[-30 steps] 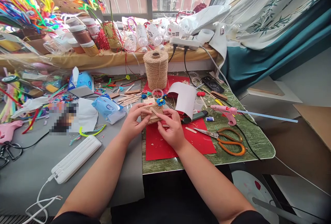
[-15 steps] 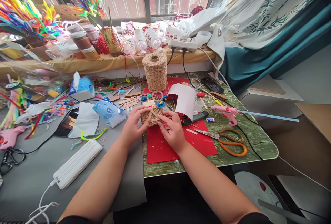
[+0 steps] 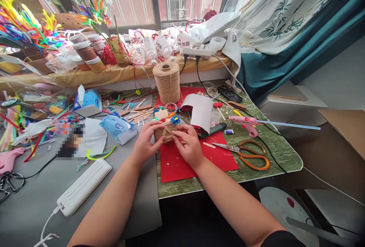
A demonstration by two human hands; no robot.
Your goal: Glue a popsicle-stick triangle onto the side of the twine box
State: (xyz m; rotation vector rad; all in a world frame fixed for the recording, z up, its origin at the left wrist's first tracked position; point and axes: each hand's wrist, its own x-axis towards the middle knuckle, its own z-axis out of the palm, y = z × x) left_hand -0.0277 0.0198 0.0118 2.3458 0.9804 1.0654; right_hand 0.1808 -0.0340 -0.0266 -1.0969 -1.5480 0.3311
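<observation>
Over the red sheet [image 3: 172,165], both hands meet at a small twine-wrapped craft piece [image 3: 159,134]. A blue pipe-cleaner flower [image 3: 175,119] and red and green bits sit along its top edge. My left hand [image 3: 146,143] is closed on the piece's left side, thumb in front and fingers over the top. A pale flat wooden stick [image 3: 168,130] lies slanted across its front, close to the left thumb. At the right side, my right hand [image 3: 190,146] pinches a small wooden stick, its tip near the twine front; the fingers partly hide it.
A twine spool [image 3: 166,83] stands behind the hands, beside a curled white paper [image 3: 198,111]. Orange-handled scissors [image 3: 253,155] and a pink glue gun [image 3: 246,122] lie to the right. Leftward are tissue packs [image 3: 118,127], loose wooden sticks [image 3: 139,114] and a white power strip [image 3: 84,187].
The camera view has shifted slightly. My right fingers have moved a little down and away from the slanted stick, still pinching; my left hand keeps its grip on the craft piece.
</observation>
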